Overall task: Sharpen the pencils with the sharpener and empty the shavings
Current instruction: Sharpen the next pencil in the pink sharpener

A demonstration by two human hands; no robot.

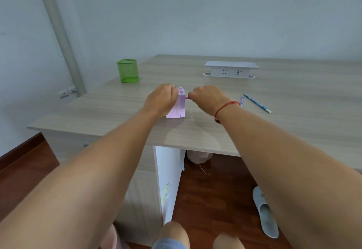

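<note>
Head view: fingers of the left hand curl over the top and left side of the pink sharpener, pinning it to the table. Fingers of the right hand pinch its small crank. The sharpener stands near the table's front edge. It looks like light, hard, smooth plastic that could skid, so holding the body down seems right. Two pencils lie well to its right. Whether a pencil sits inside is hidden behind the left hand, and the fingertips are mostly out of sight.
</note>
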